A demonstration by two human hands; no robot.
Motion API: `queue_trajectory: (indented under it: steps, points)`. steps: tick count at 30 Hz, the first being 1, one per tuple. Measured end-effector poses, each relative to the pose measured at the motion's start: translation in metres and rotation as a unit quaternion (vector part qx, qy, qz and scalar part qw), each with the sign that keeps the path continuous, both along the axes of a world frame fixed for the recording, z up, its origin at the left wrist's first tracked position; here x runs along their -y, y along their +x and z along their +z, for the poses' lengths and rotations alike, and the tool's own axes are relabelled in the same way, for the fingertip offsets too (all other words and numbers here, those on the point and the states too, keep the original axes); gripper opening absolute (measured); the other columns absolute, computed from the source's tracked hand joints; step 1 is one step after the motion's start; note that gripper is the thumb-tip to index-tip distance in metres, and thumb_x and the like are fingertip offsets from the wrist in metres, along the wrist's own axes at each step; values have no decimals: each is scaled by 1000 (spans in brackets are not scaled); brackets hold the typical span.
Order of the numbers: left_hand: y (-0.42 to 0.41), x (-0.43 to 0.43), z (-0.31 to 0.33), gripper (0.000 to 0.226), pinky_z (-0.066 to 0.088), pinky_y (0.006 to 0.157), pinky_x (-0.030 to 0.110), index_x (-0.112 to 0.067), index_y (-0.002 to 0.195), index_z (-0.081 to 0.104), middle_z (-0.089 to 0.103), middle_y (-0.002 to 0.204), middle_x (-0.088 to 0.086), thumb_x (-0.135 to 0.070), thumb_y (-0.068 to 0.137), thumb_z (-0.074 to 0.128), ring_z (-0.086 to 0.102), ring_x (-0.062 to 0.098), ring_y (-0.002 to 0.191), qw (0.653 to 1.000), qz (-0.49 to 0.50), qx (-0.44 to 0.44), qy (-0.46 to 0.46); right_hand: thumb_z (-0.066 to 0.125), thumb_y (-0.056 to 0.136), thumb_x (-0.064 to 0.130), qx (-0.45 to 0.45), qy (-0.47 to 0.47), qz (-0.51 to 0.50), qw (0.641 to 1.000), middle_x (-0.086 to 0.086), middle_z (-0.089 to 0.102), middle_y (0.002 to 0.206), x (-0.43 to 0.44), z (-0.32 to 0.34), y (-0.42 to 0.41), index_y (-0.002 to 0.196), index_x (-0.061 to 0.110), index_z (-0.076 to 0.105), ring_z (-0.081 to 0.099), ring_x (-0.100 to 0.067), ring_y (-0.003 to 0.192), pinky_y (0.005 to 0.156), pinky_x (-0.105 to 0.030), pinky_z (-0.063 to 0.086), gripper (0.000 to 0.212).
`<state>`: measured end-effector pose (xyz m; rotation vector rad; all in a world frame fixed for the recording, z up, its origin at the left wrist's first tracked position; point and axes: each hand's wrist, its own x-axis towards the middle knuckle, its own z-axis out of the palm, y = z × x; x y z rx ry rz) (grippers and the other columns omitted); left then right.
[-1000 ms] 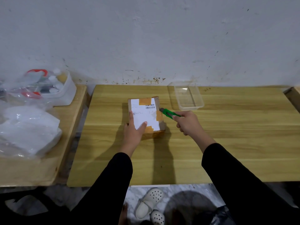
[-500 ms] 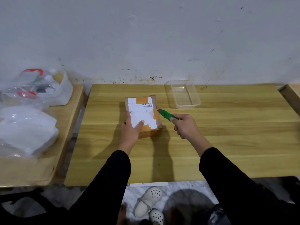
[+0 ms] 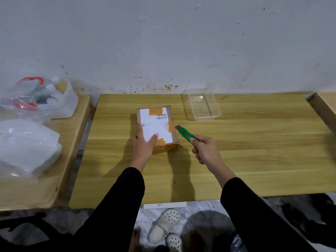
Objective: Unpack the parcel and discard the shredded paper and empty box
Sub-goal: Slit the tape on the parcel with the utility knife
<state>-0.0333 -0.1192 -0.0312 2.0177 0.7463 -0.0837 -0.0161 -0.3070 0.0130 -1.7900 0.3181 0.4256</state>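
Note:
A small brown cardboard parcel (image 3: pixel 160 122), sealed with orange tape and bearing a white shipping label, lies on the wooden table (image 3: pixel 236 151). My left hand (image 3: pixel 144 147) presses on its near left corner, thumb on the label and fingers along the left side. My right hand (image 3: pixel 206 150) grips a green utility knife (image 3: pixel 185 134). The blade tip touches the parcel's right edge at the orange tape. The parcel is closed, so its contents are hidden.
A clear empty plastic container (image 3: pixel 203 106) stands behind the parcel to the right. On a second table at left lie white plastic bags (image 3: pixel 27 144) and a tub of bottles (image 3: pixel 45 99). White clogs (image 3: pixel 163 230) sit on the floor below.
My right hand has drawn back toward me along the parcel's right edge with the knife. My left hand stays on the parcel.

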Motion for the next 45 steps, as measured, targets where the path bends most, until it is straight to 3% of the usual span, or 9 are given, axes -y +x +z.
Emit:
queue_trajectory:
  steps: [13, 19, 30, 35, 41, 45]
  points:
    - [-2, 0, -2, 76, 31, 105, 45, -36, 149, 2, 26, 150, 16, -51, 91, 48, 25, 33, 138, 1000, 16, 11, -22, 52, 93, 16, 36, -15, -19, 999, -4, 44, 57, -10, 7, 15, 125, 16, 57, 34, -12, 43, 29, -15, 25, 33]
    - [-2, 0, -4, 77, 23, 110, 46, -34, 149, 2, 22, 153, 13, -48, 91, 50, 11, 29, 144, 999, 17, 30, -41, 51, 93, 15, 48, -58, 13, 997, -2, 45, 58, -17, 11, 25, 126, 14, 57, 36, -12, 45, 29, -14, 27, 33]
    - [-1, 2, -7, 78, 26, 110, 51, -38, 148, 0, 24, 153, 13, -51, 89, 50, 15, 31, 142, 999, 24, 22, -36, 50, 93, 17, 51, -116, 72, 989, 1, 47, 61, -15, 15, 32, 126, 15, 57, 38, -12, 47, 33, -17, 30, 33]
    - [-1, 5, -5, 77, 31, 107, 51, -38, 148, 1, 26, 151, 17, -51, 90, 50, 24, 35, 139, 999, 32, 10, -25, 50, 93, 17, 20, -94, 73, 993, -3, 43, 58, -7, 12, 32, 124, 17, 58, 34, -13, 44, 32, -16, 26, 32]
    - [-1, 7, -6, 77, 23, 110, 49, -38, 148, 1, 20, 154, 15, -48, 90, 51, 10, 31, 144, 998, 34, 23, -48, 51, 93, 17, -1, -26, 51, 998, -4, 43, 56, 9, 3, 17, 122, 19, 60, 32, -12, 42, 34, -15, 24, 31]
    - [0, 8, -2, 77, 25, 109, 49, -38, 148, 1, 17, 155, 16, -48, 91, 50, 14, 32, 143, 998, 39, 13, -38, 51, 94, 17, -9, 9, 19, 1000, -4, 42, 56, 8, -4, 7, 122, 20, 60, 32, -11, 41, 33, -15, 23, 30]
